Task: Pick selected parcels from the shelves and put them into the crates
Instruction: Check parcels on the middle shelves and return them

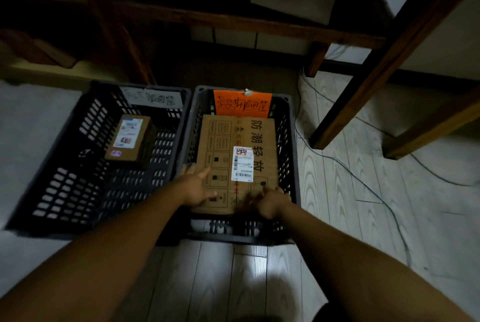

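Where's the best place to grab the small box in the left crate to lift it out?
Come straight down from above and pinch the small box across its two long sides. It lies label-up, and those sides look clear of the walls of the left crate. The walls would likely block any sideways reach.

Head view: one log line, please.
large box in right crate | left hand flat on box | right hand curled at near edge, blurred | small box in left crate

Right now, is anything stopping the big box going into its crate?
Nothing visible. The box is inside the right crate, left hand and right hand on its near end. The parcel sits in the left crate.
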Demonstrator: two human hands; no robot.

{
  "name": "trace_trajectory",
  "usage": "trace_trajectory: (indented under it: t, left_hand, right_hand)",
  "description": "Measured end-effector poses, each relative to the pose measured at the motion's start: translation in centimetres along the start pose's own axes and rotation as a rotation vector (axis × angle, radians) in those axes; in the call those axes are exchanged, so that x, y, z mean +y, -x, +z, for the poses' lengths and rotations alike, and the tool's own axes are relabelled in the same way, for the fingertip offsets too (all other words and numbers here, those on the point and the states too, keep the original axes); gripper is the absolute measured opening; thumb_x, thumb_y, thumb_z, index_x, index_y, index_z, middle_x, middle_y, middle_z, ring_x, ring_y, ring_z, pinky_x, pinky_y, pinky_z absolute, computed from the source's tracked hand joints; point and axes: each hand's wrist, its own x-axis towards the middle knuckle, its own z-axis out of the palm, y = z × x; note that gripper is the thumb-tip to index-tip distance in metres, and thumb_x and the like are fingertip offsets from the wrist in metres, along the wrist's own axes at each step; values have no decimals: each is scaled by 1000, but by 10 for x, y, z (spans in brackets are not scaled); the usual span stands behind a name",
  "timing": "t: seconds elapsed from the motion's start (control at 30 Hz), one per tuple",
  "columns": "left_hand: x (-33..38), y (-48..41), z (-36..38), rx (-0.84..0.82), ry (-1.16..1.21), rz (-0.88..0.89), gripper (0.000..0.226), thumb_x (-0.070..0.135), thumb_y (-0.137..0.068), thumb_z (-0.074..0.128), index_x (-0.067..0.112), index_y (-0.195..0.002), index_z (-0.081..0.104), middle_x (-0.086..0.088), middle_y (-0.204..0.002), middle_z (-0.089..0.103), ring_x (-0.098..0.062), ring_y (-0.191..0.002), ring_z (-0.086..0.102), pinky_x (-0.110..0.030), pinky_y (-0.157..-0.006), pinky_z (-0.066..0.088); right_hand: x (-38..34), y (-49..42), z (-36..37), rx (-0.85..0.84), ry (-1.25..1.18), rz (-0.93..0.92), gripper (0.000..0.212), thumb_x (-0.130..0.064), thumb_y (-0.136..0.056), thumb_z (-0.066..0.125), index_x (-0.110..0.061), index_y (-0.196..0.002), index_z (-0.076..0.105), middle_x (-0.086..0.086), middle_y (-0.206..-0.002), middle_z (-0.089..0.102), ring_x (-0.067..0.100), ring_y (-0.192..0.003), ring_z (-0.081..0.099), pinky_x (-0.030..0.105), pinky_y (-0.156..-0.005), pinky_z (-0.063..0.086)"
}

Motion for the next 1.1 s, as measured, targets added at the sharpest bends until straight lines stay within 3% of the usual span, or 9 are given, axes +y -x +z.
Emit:
trace_trajectory:
  t: [0.1,0.2,0.3,0.37,0.53,0.67,0.8,1.0,1.1]
  left_hand:
    - [1,56,-48,-3,11,-15,90,58,-86,53,31,-151,-2,-8,-159,-10,-32,-145,-13,-45,-118,4]
    - [2,117,-98,6,26,-45,90,59,-85,54,31,-151,-1,-7,-159,-11,-31,-145,-13,-47,-118,6]
    - [-4,180,-146,-14,60,-82,88,59,-86,52,31,-151,-1,-6,-159,-10,-30,-145,-12,-45,-119,7]
    - [-13,226,-177,11,79,-95,89,59,-86,52,32,-151,-1,-7,-159,-9,-31,-145,-10,-43,-119,7]
    - [-57,330,-257,120,152,-114,88,56,-87,53,29,-151,0,-8,-159,-8,-32,-145,-8,-41,-118,6]
    - [-115,392,-315,278,149,-126,84,53,-90,50,23,-151,1,-13,-159,-1,-30,-146,-1,-35,-116,7]
    - [-190,439,-370,386,142,-135,84,51,-89,53,23,-151,4,-13,-159,1,-30,-146,4,-35,-117,11]
    - [-289,505,-459,502,180,-95,84,54,-88,54,29,-151,5,-7,-160,1,-30,-146,-1,-40,-118,10]
    - [-322,525,-513,564,144,-93,84,55,-87,53,30,-151,4,-7,-160,-1,-31,-146,-3,-40,-118,9]
  right_hand:
    - [-18,64,-42,3,-27,-21,72,-62,-91,40,-25,-152,26,8,-159,20,39,-145,10,50,-118,14]
    - [-42,131,-86,-12,-12,-52,95,-83,-73,25,-28,-151,27,12,-157,24,41,-143,16,50,-117,19]
    - [-68,193,-130,25,-69,-74,78,-64,-86,44,-23,-150,28,11,-147,42,34,-135,37,45,-112,32]
    - [-86,229,-157,46,-126,-86,78,-61,-77,55,-23,-144,38,9,-142,49,30,-127,48,43,-107,40]
    - [-162,314,-217,52,31,-178,54,-40,-99,45,-8,-143,40,19,-145,43,33,-132,43,41,-110,36]
    - [-248,363,-239,173,108,-233,48,-43,-100,44,-7,-130,52,15,-121,56,31,-115,54,35,-91,45]
    - [-340,397,-245,208,95,-290,71,-48,-96,49,-9,-151,25,13,-155,30,32,-137,37,40,-112,34]
    - [-468,445,-271,322,123,-396,75,-52,-94,51,-13,-152,23,11,-156,30,30,-139,35,36,-111,34]
    - [-523,470,-304,369,177,-443,64,-47,-96,51,-14,-148,33,12,-147,43,30,-126,48,33,-100,41]
